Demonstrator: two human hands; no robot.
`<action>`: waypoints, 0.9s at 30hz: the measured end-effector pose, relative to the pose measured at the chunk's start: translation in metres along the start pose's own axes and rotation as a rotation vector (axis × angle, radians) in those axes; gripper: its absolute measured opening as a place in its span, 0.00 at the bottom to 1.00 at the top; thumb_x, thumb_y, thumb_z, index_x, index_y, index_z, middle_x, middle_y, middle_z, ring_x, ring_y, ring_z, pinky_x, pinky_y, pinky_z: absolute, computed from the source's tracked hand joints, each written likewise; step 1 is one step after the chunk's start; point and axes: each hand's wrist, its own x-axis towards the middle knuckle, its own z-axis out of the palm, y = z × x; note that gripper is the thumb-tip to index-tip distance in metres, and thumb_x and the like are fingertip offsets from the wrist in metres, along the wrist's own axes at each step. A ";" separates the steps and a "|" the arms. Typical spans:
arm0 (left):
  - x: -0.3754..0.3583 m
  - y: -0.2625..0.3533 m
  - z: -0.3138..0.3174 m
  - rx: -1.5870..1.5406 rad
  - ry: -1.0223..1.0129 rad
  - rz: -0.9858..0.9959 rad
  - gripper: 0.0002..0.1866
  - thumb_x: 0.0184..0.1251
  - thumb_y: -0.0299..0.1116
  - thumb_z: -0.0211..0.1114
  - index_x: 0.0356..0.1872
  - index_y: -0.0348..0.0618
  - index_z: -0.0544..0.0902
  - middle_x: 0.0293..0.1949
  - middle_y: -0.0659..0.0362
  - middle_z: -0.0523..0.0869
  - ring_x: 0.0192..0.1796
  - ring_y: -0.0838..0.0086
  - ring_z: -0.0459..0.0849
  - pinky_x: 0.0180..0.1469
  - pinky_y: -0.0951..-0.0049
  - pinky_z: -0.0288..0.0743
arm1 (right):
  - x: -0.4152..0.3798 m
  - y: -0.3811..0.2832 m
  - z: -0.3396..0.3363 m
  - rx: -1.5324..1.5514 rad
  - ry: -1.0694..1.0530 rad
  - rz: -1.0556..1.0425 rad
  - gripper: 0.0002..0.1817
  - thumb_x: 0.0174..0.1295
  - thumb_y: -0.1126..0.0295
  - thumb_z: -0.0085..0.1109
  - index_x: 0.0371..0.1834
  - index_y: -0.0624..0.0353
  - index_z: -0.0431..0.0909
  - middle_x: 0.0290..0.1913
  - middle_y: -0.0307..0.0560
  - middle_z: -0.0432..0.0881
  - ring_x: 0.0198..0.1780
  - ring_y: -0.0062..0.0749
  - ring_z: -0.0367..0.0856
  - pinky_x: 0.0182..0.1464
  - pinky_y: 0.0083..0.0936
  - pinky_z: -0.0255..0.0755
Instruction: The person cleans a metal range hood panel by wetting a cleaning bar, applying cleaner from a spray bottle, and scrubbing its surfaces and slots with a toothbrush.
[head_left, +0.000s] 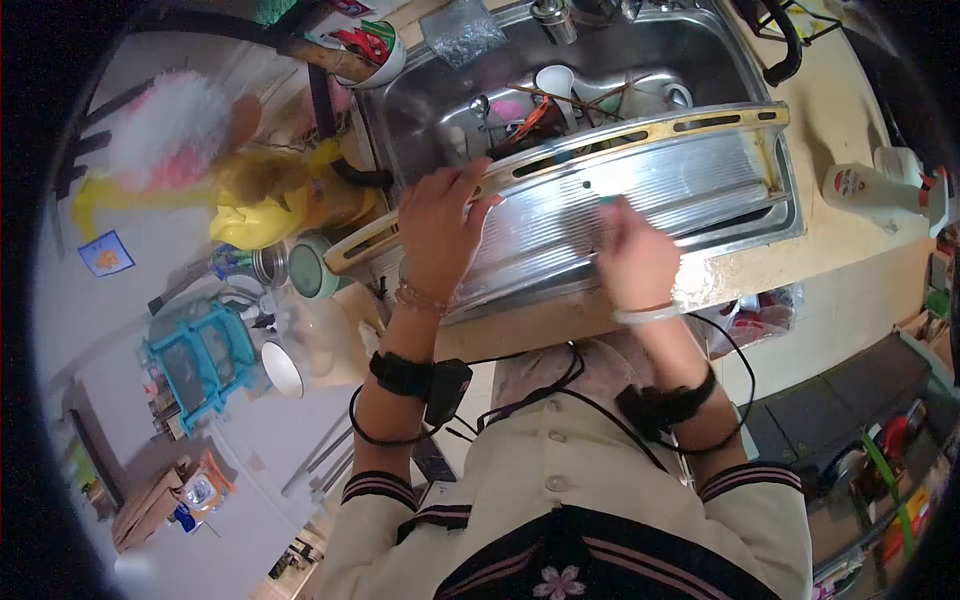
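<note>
A long ridged metal panel [530, 215] with a slotted, yellow-stained rim lies tilted across the near part of the sink [415, 110]. My left hand [440, 220] is closed on the panel's upper rim, toward its left end. Over the ridged face, my right hand [637, 258] is curled and slightly blurred by motion. A bit of a green pad [607, 201] shows at its fingertips; the rest is hidden under the fingers. The panel's surface looks wet and shiny around both hands.
Behind the panel, the sink holds a white cup [555, 82], chopsticks and other dishes. A spray bottle [870, 190] stands on the right counter. Left are a green cup [312, 265], a yellow container [250, 215] and a blue rack [200, 360]. A black cable [745, 350] loops near my forearms.
</note>
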 end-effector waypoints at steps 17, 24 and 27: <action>-0.004 0.002 0.009 0.052 0.022 -0.037 0.20 0.48 0.39 0.67 0.46 0.52 0.80 0.31 0.64 0.77 0.37 0.70 0.76 0.41 0.66 0.64 | 0.017 0.037 -0.023 -0.146 0.013 0.122 0.14 0.65 0.56 0.42 0.32 0.52 0.74 0.18 0.56 0.77 0.23 0.52 0.78 0.22 0.46 0.70; -0.006 0.000 0.012 0.098 0.039 -0.010 0.20 0.50 0.40 0.66 0.47 0.52 0.78 0.33 0.64 0.78 0.38 0.68 0.76 0.42 0.65 0.64 | 0.012 0.035 -0.021 -0.121 0.006 0.052 0.13 0.63 0.57 0.45 0.33 0.51 0.75 0.17 0.55 0.77 0.22 0.50 0.79 0.23 0.43 0.71; -0.003 0.004 0.009 0.154 0.042 0.007 0.21 0.50 0.40 0.66 0.47 0.52 0.78 0.33 0.63 0.78 0.38 0.68 0.76 0.43 0.65 0.64 | 0.035 0.072 -0.036 -0.137 0.135 0.239 0.12 0.63 0.57 0.45 0.34 0.51 0.75 0.17 0.55 0.77 0.22 0.50 0.79 0.24 0.43 0.71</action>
